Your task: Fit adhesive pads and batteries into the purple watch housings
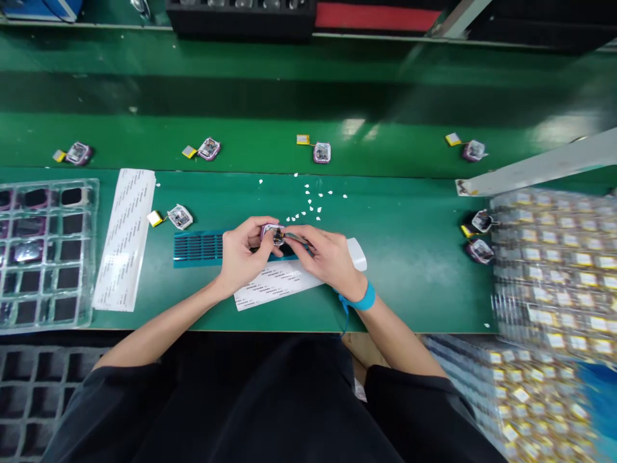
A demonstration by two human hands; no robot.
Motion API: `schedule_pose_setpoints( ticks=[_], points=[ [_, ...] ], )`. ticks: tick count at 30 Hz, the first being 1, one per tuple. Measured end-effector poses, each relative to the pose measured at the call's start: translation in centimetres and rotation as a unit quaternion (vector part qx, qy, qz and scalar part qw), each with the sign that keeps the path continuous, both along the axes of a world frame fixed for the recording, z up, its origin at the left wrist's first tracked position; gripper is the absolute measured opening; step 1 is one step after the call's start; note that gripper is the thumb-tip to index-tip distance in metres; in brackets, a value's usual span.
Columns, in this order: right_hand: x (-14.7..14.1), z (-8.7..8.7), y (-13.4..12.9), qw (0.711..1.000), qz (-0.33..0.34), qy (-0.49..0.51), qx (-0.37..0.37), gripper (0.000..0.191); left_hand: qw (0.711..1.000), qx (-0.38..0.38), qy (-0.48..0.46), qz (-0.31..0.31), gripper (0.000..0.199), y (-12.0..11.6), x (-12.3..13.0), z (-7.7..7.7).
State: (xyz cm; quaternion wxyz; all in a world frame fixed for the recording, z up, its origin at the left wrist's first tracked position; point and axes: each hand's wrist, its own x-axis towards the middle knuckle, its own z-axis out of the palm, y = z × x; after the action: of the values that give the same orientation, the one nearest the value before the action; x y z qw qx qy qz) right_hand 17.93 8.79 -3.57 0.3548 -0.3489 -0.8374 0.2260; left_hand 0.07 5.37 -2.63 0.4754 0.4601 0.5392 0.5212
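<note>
My left hand (243,252) is closed around a small purple-edged smartwatch case (274,234), its open side up and circuit board showing. In my right hand (332,257), which wears a blue wrist strap (365,297), is a thin dark tool that looks like tweezers (296,238). Its tip meets the case's right side. Beneath both hands lie a blue strip of dark adhesive pieces (198,249) and a white printed backing sheet (263,286). Left of them rests another open watch case (180,217) wired to a yellow battery (155,218).
Small white peeled bits (311,202) are scattered beyond my hands. Several open cases, such as this one (322,153), sit along the back strip. A clear tray (94,257) stands left beside a white sheet (124,241); stacked battery-filled trays (554,270) and a slanted metal post (540,164) are right.
</note>
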Motion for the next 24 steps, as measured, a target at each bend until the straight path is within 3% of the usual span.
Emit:
schedule_pose_setpoints(
  ticks=[6,12,19,24],
  points=[
    [0.6,-0.2,0.7,0.999,0.031,0.018,0.031,0.019,0.998,-0.016,-0.055,-0.013,0.019,0.7,-0.6,0.0],
    [0.2,0.0,1.1,0.998,-0.014,0.053,0.041,0.01,0.997,-0.004,-0.074,-0.029,0.019,0.7,-0.5,-0.4],
    [-0.3,-0.1,1.0,0.991,-0.043,0.099,0.077,0.012,0.991,-0.014,-0.099,-0.087,0.031,0.6,-0.3,-0.1],
    [-0.2,-0.3,1.0,0.992,-0.029,0.1,0.068,0.016,0.987,-0.027,-0.114,-0.106,0.038,0.3,-0.3,-0.1]
  ],
)
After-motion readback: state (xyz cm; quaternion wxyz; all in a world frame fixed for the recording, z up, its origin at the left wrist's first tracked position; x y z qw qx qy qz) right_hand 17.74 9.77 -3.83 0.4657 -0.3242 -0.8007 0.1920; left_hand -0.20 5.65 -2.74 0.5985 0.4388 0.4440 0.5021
